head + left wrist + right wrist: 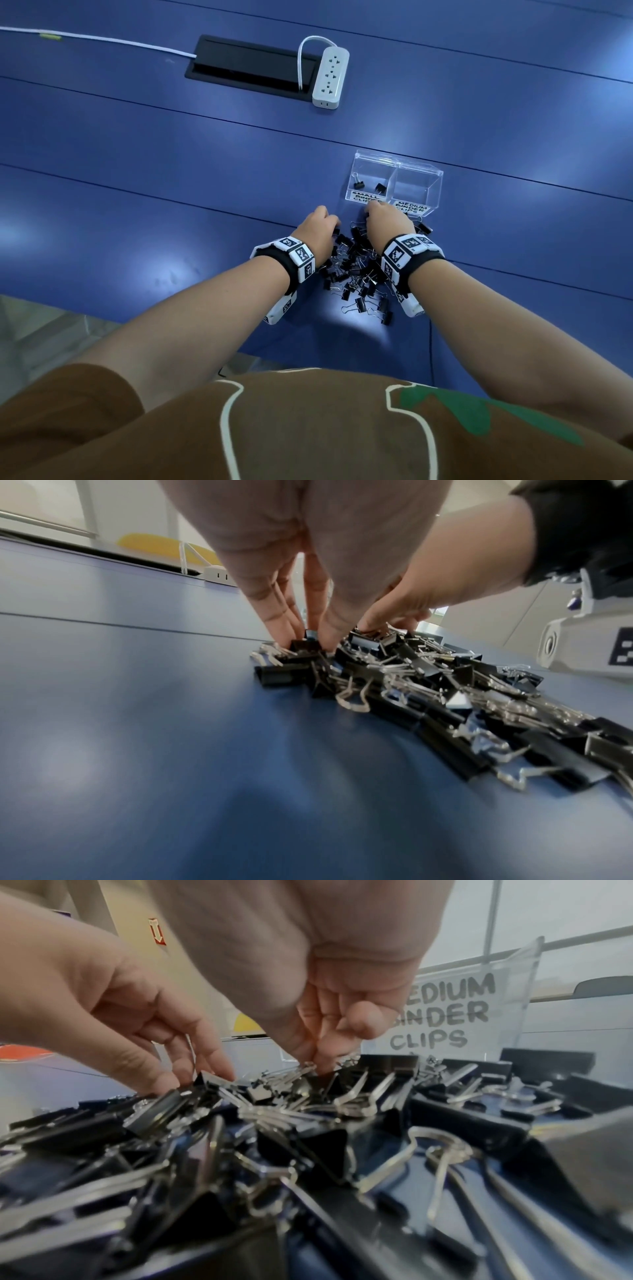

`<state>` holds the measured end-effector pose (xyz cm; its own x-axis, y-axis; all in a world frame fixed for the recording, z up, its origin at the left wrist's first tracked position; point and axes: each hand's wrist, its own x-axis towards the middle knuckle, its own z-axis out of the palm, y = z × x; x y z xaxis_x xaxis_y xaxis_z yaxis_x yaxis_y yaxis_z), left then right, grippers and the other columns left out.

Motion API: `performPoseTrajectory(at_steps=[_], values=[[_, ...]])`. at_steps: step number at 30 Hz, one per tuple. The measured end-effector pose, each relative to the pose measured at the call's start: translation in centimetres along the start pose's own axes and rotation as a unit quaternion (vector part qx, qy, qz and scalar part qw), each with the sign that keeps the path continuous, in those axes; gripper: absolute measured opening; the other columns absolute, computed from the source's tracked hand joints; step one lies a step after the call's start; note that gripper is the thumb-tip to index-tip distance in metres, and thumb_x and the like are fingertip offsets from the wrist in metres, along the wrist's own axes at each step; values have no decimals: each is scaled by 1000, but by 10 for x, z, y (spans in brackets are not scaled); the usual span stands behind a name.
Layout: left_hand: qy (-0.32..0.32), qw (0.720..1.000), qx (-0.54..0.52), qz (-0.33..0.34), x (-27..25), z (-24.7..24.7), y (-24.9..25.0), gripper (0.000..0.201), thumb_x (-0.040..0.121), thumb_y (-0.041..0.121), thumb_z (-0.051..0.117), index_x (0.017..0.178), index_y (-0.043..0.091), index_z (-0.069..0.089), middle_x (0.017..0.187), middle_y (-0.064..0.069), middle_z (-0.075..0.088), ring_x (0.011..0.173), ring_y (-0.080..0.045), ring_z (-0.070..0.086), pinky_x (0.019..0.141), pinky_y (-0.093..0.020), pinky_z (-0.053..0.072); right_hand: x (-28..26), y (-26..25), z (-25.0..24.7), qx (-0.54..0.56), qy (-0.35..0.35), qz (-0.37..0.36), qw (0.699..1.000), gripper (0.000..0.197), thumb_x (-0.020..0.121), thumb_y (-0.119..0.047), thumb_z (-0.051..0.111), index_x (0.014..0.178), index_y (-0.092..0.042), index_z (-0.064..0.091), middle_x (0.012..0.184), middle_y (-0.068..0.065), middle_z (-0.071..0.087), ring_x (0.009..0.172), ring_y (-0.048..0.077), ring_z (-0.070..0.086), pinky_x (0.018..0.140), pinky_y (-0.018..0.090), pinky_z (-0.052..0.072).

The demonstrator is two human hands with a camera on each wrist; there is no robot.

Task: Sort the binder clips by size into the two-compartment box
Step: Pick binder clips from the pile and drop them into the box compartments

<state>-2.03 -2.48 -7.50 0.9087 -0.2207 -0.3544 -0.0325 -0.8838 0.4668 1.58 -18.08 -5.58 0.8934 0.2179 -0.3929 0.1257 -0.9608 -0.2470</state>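
Note:
A heap of black binder clips [356,270] with silver handles lies on the blue table, just in front of the clear two-compartment box [397,165]. Two small clips [358,185] lie in the box's left compartment, labelled SMALL BINDER CLIPS. The right one, labelled MEDIUM BINDER CLIPS [441,1015], holds nothing. My left hand [306,639] reaches down at the heap's far left edge and pinches a small black clip [304,646] between fingers and thumb. My right hand [316,1065] is at the heap's far end near the box, pinching the silver handle of a clip [301,1069].
A white power strip [330,77] lies at the back beside a black cable hatch [250,65], with a white cable [102,41] running off left. The table's near edge runs just behind the heap, by my forearms. Both wrists wear marker bands.

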Motion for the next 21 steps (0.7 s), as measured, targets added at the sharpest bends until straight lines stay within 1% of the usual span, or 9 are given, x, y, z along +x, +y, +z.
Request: performPoseTrajectory(at_steps=[4,6,8,10,12,15,17,19,21], values=[[10,1000,-9,-7,-1,-4,1,21,86,3,57,106,4,54,113,-16,49,97,-32,54,86,-45,50,-3,-2,-4,7,14,-9,1000,22,90,0,40,107,-7,54,109,15,59,89,33,61,77,43,54],[18,999,-35,-14,-2,-9,3,16,86,7,60,100,7,51,110,-13,52,94,-30,54,84,-42,49,-7,-3,-5,50,47,-16,997,20,92,-8,42,106,-5,56,110,14,56,91,32,59,80,43,53],[30,996,-77,-20,-3,-15,4,12,86,8,59,90,13,48,100,-11,58,86,-29,55,79,-40,49,-15,-3,-7,103,80,-27,991,19,92,-15,47,99,-3,60,104,13,54,94,28,54,85,41,50],[48,988,-144,-34,-3,-20,4,11,85,9,58,85,16,49,82,-5,60,74,-25,55,70,-36,50,-23,-1,-13,167,84,-8,982,17,92,-19,51,91,-5,62,92,9,60,85,22,55,81,35,50],[71,976,-203,-46,-4,-26,3,11,83,9,60,82,16,51,72,-1,60,67,-23,55,66,-32,49,-30,3,-17,298,66,35,952,12,91,-17,54,94,-9,63,83,5,67,71,16,60,69,28,53],[76,946,-306,-70,-5,-32,3,12,84,7,58,88,18,56,75,-10,70,73,-28,65,72,-34,55,-38,8,-18,513,20,70,855,21,88,0,52,107,-8,59,75,7,67,58,13,59,58,21,53],[56,927,-358,-96,-5,-35,3,20,88,4,51,96,19,60,75,-8,71,69,-21,64,70,-31,55,-40,11,-18,571,9,88,816,23,88,4,46,100,-9,61,72,9,63,57,15,56,55,22,52],[48,918,-376,-121,-4,-37,3,23,89,1,45,90,17,62,75,-7,69,63,-15,60,62,-24,52,-39,12,-14,565,-4,106,818,18,89,-2,47,86,-9,63,71,7,60,58,16,55,58,27,51],[43,917,-365,-153,-3,-38,3,26,86,0,42,74,15,60,69,-5,63,57,-12,57,53,-19,46,-37,11,-8,466,-11,93,880,12,88,-16,55,85,-8,64,74,3,61,63,15,56,65,30,53]])
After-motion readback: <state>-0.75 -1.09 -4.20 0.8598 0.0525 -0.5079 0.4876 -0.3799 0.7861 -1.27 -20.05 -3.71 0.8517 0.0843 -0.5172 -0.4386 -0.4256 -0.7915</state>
